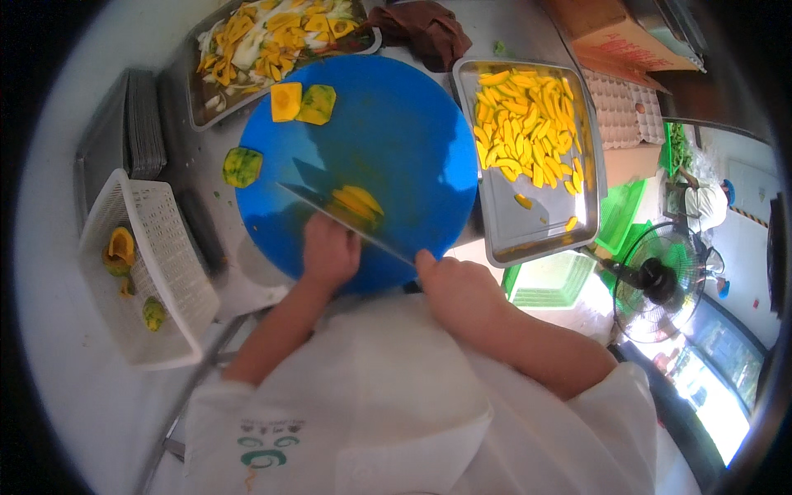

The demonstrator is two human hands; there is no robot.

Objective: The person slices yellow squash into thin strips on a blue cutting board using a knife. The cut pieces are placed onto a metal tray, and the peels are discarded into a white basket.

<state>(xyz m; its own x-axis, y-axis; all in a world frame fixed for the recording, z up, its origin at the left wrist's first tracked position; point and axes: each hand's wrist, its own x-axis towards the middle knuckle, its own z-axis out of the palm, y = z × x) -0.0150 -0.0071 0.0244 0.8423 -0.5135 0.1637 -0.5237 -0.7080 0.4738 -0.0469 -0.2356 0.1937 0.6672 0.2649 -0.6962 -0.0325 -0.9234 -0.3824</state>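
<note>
A kitchen knife [375, 240] is gripped in my right hand [464, 288] at the near right edge of a round blue cutting board [396, 124]. Its long blade slants up and left across the board. Close behind the blade, my left hand [329, 250] rests with curled fingers; the fingertips are hidden, so what they hold cannot be made out. Just beyond the blade lie several yellow pumpkin slices [359, 203]. At the board's far left are a pumpkin chunk with its flesh up [286, 102] and a green-skinned chunk [316, 104]. Another green-skinned chunk [242, 167] lies at the left rim.
To the right, a metal tray [504, 232] holds many cut pumpkin strips [526, 120]. Another tray [201, 108] with pumpkin scraps stands far left, beside a brown cloth [424, 31]. A white plastic basket [158, 216] with pumpkin pieces is at left. A fan [659, 281] and person [705, 204] are at right.
</note>
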